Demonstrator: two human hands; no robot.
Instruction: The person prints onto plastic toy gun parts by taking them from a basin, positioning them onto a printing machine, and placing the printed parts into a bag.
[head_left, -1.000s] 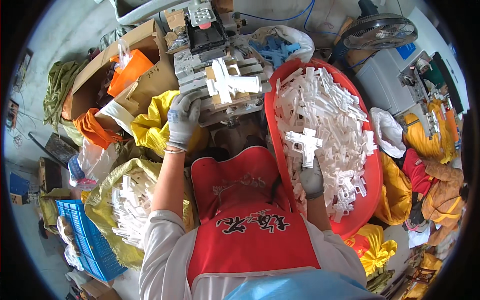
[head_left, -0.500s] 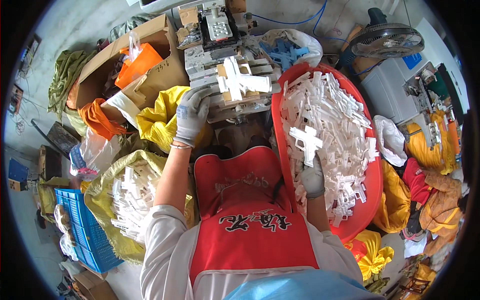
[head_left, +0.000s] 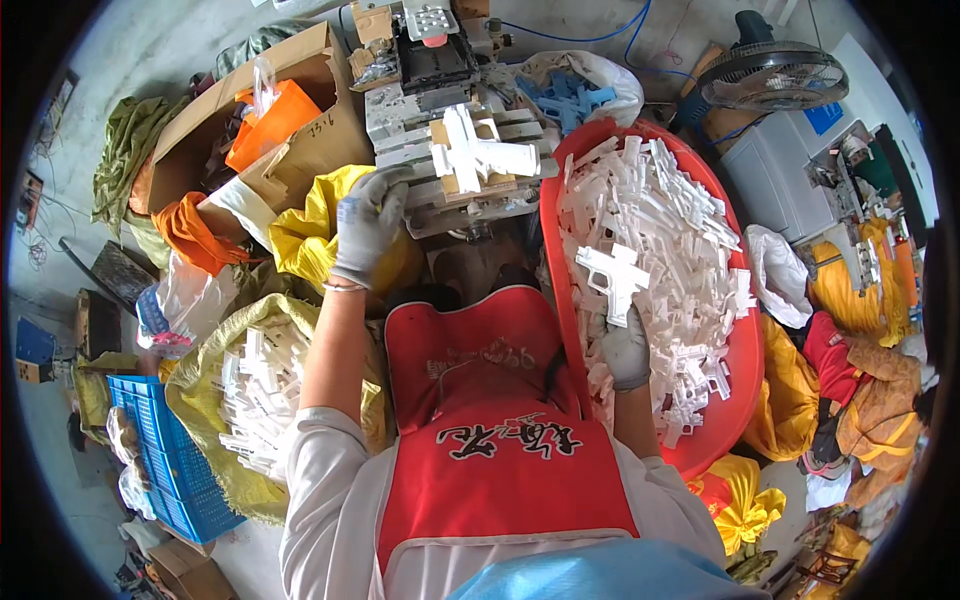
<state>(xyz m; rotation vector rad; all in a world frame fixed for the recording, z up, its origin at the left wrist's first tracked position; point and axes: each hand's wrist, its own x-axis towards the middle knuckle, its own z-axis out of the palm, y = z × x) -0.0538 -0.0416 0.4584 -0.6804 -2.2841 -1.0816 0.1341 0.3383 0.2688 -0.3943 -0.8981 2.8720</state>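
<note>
Head view: concrete floor crowded with sacks, boxes.

Red tub crowds right; yellow sacks left; narrow gap at machine

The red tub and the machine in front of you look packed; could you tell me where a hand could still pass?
Free: the narrow gap between the machine and the apron, beside the left hand. Crowded: the red tub is heaped with white parts around the right hand; sacks and a box fill the left.
</note>
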